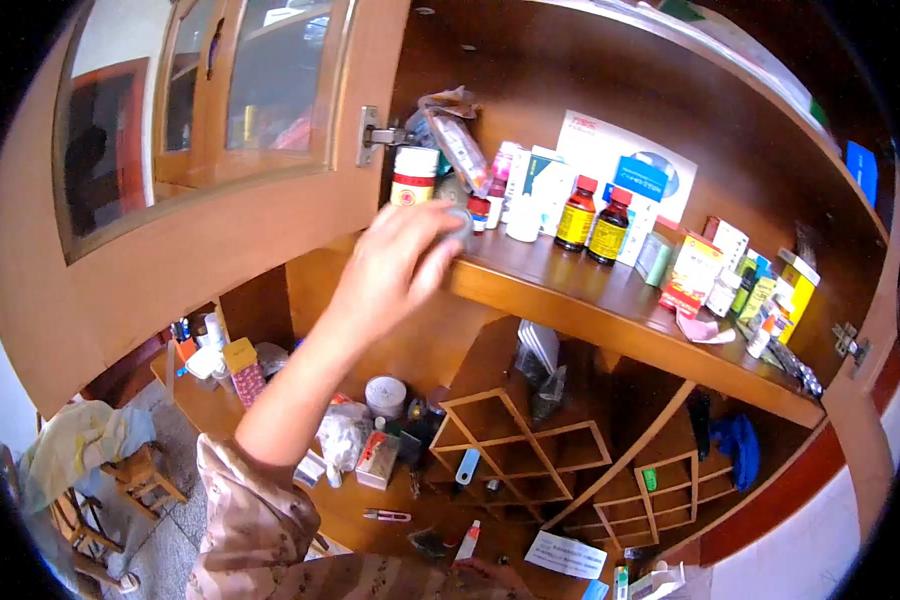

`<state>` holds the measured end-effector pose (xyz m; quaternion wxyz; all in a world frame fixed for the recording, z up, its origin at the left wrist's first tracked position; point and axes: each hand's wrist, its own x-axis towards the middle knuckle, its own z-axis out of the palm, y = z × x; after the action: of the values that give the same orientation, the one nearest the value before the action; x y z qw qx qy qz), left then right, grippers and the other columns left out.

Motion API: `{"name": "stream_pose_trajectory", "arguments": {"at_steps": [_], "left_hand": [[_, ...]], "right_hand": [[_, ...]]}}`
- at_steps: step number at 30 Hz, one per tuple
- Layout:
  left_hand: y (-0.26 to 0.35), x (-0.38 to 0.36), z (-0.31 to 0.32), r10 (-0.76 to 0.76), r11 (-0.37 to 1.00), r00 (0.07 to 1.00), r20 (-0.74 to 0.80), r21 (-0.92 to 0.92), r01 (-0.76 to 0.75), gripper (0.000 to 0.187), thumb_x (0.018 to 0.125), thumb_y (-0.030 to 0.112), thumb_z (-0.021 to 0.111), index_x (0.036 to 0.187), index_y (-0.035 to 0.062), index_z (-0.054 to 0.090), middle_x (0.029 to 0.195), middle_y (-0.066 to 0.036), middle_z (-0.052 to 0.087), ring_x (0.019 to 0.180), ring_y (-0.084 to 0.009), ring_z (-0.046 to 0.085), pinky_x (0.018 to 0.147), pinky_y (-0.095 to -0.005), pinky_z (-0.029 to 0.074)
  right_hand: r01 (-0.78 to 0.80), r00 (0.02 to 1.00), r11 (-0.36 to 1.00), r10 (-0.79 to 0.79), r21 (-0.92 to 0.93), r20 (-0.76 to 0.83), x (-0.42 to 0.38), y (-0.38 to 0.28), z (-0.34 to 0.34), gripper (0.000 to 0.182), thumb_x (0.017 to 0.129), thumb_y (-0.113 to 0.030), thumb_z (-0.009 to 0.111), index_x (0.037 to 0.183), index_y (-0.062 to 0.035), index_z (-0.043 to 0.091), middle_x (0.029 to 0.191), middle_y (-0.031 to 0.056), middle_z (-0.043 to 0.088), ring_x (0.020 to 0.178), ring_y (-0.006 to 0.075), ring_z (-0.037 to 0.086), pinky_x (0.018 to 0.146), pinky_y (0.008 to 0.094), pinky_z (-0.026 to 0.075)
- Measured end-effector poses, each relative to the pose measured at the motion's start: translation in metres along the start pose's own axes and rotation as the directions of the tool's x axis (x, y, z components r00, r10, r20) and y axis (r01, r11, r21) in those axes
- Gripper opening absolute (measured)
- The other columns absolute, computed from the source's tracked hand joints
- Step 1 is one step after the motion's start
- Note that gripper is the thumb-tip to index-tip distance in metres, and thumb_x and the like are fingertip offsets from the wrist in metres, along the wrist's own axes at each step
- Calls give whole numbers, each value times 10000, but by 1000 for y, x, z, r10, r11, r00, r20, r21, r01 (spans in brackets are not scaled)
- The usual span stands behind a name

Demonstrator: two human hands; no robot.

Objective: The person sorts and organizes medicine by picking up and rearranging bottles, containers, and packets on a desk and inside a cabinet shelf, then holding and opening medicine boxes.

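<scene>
My left hand [395, 255] reaches up to the left end of the cabinet shelf [530, 285], its fingers and thumb closed around a small round grey object [460, 224], mostly covered by the fingers. Right behind the hand stand a white-capped bottle [414, 175] with a red and cream label and a small red-capped bottle [479, 213]. A plastic-wrapped packet [457, 150] leans above them. At the bottom edge, a dim shape near a tube [468, 540] may be my right hand [490, 575]; its fingers cannot be made out.
Two brown bottles with yellow labels [575, 214] and several medicine boxes [690, 275] line the shelf. An open glazed door [200, 200] swings out at left. Below are lattice racks [520, 440], a white plastic bag [345, 438] and a tissue box [378, 458].
</scene>
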<state>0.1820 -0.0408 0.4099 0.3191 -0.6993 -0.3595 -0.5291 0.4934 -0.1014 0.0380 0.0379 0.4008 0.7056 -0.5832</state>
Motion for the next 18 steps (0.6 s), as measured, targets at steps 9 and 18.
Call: {"name": "stream_pose_trajectory", "arguments": {"at_steps": [9,18], "left_hand": [[-25,15,21,-331,941,901,282,167,293,289,886,271,572,1006,24,662,952,-181,656,921,-297,618,839,-362,464],[9,-5,23,-322,941,883,342,218,259,369,970,309,430,1192,55,579,1063,-158,585,967,-239,554,880,-317,411]], "right_hand": [[155,933,984,-175,-88,-313,-14,27,27,336,955,-217,444,1283,-167,498,997,54,666,830,188,642,714,320,498],[-16,939,918,-122,-396,-321,-28,-3,30,344,926,-333,511,1261,-256,490,1023,124,647,866,274,641,689,365,515]]}}
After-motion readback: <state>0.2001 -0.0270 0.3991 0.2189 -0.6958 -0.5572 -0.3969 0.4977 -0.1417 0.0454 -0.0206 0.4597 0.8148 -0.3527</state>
